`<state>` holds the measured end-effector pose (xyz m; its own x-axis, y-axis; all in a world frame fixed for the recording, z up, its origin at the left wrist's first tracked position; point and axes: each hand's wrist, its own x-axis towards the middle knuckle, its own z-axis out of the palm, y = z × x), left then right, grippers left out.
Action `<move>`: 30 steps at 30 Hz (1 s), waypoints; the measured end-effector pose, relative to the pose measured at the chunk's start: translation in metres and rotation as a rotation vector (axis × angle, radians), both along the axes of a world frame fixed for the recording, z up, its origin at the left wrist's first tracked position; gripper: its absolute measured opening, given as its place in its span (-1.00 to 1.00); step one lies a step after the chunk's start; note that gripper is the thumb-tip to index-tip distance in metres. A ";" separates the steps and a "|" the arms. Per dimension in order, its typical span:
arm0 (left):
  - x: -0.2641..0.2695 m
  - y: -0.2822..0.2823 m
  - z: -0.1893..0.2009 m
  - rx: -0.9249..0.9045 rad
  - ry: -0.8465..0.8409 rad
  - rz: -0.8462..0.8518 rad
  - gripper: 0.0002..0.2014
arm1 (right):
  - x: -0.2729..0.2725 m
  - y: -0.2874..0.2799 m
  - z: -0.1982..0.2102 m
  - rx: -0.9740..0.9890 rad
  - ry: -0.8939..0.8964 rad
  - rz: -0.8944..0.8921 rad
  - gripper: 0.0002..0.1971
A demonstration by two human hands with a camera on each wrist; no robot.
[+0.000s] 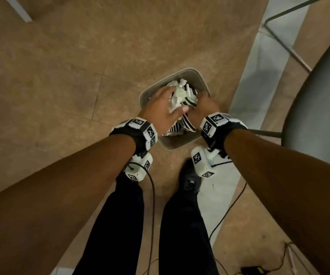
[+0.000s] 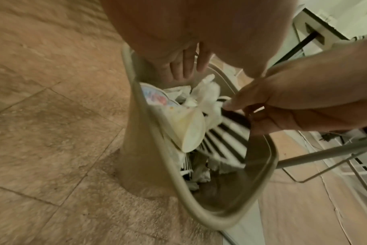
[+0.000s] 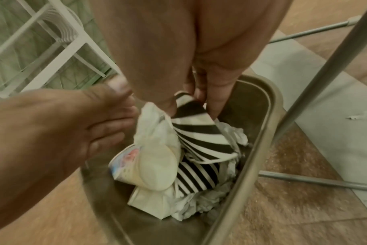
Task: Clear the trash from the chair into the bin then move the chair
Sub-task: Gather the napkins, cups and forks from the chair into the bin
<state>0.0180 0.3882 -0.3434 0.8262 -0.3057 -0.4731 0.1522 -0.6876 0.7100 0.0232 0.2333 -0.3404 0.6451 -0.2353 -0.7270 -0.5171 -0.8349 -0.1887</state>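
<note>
Both hands over grey bin [image 1: 194, 73], right hand [image 1: 201, 108] pinching black-and-white striped paper [image 3: 201, 132], left hand [image 1: 160, 108] fingers spread, resting on crumpled white trash [image 1: 180, 94], chair leg [image 3: 316, 92] beside bin.

No readable text, only blurred coloured print on a paper cup [image 3: 134, 163], black-and-white marker patterns on wrist bands [image 1: 140, 132]

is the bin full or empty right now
Partly filled, not empty. The bin holds a striped paper piece, a paper cup and crumpled white paper, all below its rim.
</note>
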 end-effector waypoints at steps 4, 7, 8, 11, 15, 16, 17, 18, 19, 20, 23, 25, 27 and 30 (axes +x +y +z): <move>0.005 0.025 0.002 0.071 -0.146 -0.039 -0.58 | -0.003 0.004 0.010 -0.013 -0.094 -0.016 -0.52; 0.008 0.037 0.006 0.199 -0.303 -0.059 -0.73 | -0.007 0.005 0.021 0.022 -0.203 0.085 -0.50; 0.009 0.039 0.007 0.258 -0.319 -0.048 -0.74 | -0.009 0.007 0.023 0.069 -0.214 0.148 -0.50; 0.012 0.041 0.001 0.369 -0.182 -0.038 -0.73 | -0.013 0.017 0.015 0.180 -0.132 0.377 -0.52; 0.010 0.047 -0.012 0.348 -0.002 -0.033 -0.65 | -0.008 0.031 -0.009 0.155 -0.018 0.531 -0.51; 0.009 0.048 -0.013 0.328 -0.014 -0.021 -0.63 | -0.004 0.033 -0.016 0.126 -0.011 0.534 -0.52; 0.008 0.049 -0.015 0.311 -0.028 -0.011 -0.61 | 0.000 0.034 -0.023 0.101 -0.005 0.526 -0.53; 0.007 0.049 -0.015 0.296 -0.036 0.002 -0.60 | 0.004 0.036 -0.028 0.089 -0.003 0.512 -0.54; 0.005 0.050 -0.015 0.275 -0.045 0.019 -0.60 | 0.007 0.037 -0.032 0.082 -0.006 0.500 -0.56; 0.004 0.051 -0.016 0.244 -0.060 0.037 -0.61 | 0.010 0.040 -0.036 0.075 -0.021 0.487 -0.59; 0.000 0.054 -0.017 0.174 -0.131 0.089 -0.59 | 0.012 0.046 -0.044 0.061 -0.056 0.384 -0.60; -0.001 0.056 -0.018 0.170 -0.148 0.141 -0.57 | 0.010 0.051 -0.048 0.054 -0.065 0.315 -0.59; 0.001 0.059 -0.019 0.179 -0.155 0.180 -0.58 | 0.008 0.056 -0.048 0.063 -0.080 0.339 -0.65; 0.007 0.061 -0.021 0.200 -0.180 0.216 -0.57 | 0.007 0.060 -0.044 0.079 -0.162 0.368 -0.67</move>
